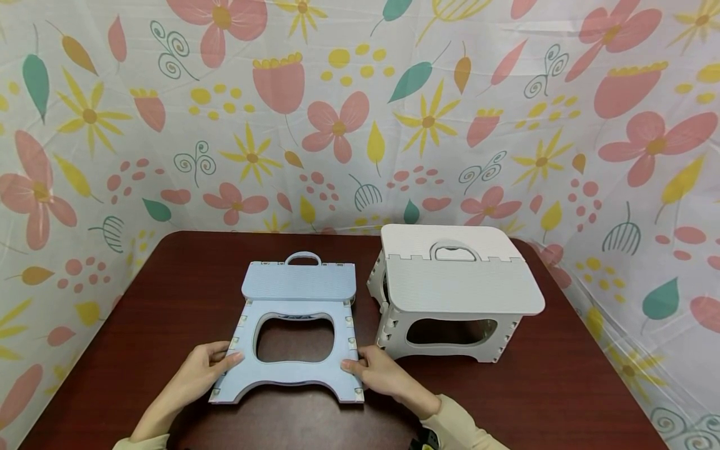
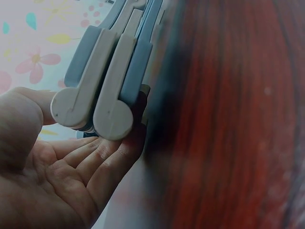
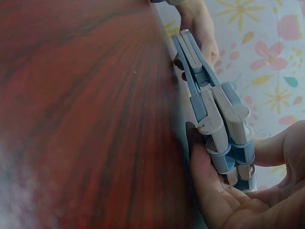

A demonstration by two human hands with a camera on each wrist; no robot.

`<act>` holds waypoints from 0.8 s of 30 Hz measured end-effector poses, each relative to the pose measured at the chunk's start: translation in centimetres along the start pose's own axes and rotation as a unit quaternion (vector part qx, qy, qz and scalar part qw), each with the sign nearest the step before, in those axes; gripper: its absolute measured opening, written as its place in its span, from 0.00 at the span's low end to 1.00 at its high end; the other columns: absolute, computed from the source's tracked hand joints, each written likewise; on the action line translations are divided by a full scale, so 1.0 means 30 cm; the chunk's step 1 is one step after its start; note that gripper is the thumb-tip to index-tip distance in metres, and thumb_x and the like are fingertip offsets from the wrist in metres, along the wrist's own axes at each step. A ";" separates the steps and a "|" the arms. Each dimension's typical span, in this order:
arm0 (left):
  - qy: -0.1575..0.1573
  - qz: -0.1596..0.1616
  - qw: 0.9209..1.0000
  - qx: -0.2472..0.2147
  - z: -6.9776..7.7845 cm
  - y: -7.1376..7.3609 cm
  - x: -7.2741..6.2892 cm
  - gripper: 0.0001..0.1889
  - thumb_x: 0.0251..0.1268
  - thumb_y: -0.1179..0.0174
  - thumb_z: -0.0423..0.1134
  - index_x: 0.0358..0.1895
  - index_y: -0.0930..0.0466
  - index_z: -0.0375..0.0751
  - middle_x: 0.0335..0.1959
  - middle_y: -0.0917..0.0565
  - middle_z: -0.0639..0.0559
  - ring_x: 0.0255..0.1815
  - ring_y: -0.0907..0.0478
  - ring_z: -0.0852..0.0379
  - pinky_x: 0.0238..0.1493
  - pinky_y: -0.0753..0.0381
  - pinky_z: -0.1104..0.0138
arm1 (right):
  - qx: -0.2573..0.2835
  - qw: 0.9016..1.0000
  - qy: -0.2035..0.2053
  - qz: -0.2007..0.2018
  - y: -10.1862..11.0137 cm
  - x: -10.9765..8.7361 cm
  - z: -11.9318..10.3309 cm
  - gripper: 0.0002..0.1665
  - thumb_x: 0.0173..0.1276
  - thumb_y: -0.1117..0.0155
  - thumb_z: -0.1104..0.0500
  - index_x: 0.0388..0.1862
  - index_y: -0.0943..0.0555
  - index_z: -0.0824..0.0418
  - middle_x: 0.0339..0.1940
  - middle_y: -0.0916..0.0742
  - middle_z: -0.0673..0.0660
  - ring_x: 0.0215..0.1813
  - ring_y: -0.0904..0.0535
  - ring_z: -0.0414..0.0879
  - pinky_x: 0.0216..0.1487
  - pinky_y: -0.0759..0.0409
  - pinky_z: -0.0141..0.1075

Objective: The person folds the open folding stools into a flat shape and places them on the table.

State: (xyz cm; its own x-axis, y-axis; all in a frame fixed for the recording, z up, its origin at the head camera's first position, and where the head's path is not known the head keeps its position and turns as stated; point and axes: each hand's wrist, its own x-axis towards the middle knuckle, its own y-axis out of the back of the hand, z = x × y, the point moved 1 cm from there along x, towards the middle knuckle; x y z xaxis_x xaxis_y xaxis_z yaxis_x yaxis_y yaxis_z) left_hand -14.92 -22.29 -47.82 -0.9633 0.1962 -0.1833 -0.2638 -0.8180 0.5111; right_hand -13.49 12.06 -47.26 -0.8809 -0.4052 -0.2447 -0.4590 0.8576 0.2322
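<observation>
A light blue folding step stool (image 1: 298,284), folded flat, lies over the dark table with its handle loop towards the back. My left hand (image 1: 197,375) grips its left edge near the legs, thumb on top and fingers underneath. On the opposite edge my right hand (image 1: 388,378) holds it the same way. The left wrist view shows the folded panels and pale hinge ends of the stool (image 2: 112,81) between thumb and fingers. In the right wrist view, the stool's edge (image 3: 219,114) appears side-on, with the fingers passing below it. Both hands' fingertips are partly hidden beneath the stool.
A white folding stool (image 1: 461,287) stands unfolded to the right, close to the blue one, its handle on top. The reddish-brown table (image 1: 185,281) has rounded back corners. A flower-printed curtain (image 1: 337,175) hangs behind it and along both sides.
</observation>
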 end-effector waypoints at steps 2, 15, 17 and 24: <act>0.002 -0.001 1.000 0.000 -0.001 0.000 0.000 0.30 0.69 0.41 0.43 0.61 0.33 0.16 0.50 0.17 0.31 0.44 0.17 0.52 0.36 0.19 0.69 | 0.000 1.000 0.000 0.000 0.000 -0.001 0.000 0.17 0.72 0.41 0.57 0.47 0.21 0.73 0.30 0.12 0.62 0.31 0.17 0.39 0.33 0.16 0.36; 0.003 -0.003 1.000 -0.002 0.001 0.000 0.001 0.30 0.69 0.41 0.43 0.61 0.33 0.16 0.49 0.17 0.32 0.44 0.17 0.53 0.36 0.19 0.69 | -0.011 1.000 0.003 0.004 -0.004 0.004 0.002 0.18 0.72 0.41 0.56 0.45 0.21 0.73 0.29 0.12 0.61 0.29 0.19 0.37 0.31 0.18 0.33; 0.005 -0.003 1.000 -0.003 0.002 0.000 0.000 0.30 0.69 0.41 0.43 0.61 0.33 0.17 0.49 0.17 0.32 0.43 0.17 0.54 0.36 0.19 0.70 | -0.013 1.000 0.003 0.005 -0.004 0.005 0.001 0.18 0.72 0.41 0.56 0.45 0.21 0.73 0.29 0.12 0.60 0.29 0.19 0.36 0.31 0.18 0.33; 0.005 0.000 1.000 0.002 0.004 -0.001 0.000 0.30 0.68 0.41 0.43 0.60 0.32 0.17 0.48 0.16 0.33 0.42 0.17 0.55 0.35 0.19 0.70 | -0.016 1.000 0.001 0.007 -0.004 0.008 0.003 0.18 0.72 0.41 0.56 0.45 0.21 0.72 0.29 0.12 0.60 0.29 0.20 0.36 0.32 0.19 0.32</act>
State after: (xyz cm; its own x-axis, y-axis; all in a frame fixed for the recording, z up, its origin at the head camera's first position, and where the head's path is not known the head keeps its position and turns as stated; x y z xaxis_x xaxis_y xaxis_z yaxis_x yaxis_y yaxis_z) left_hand -14.92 -22.21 -47.74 -0.9625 0.1908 -0.1926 -0.2646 -0.8156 0.5145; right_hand -13.63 11.89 -47.44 -0.8871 -0.3949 -0.2390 -0.4508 0.8523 0.2651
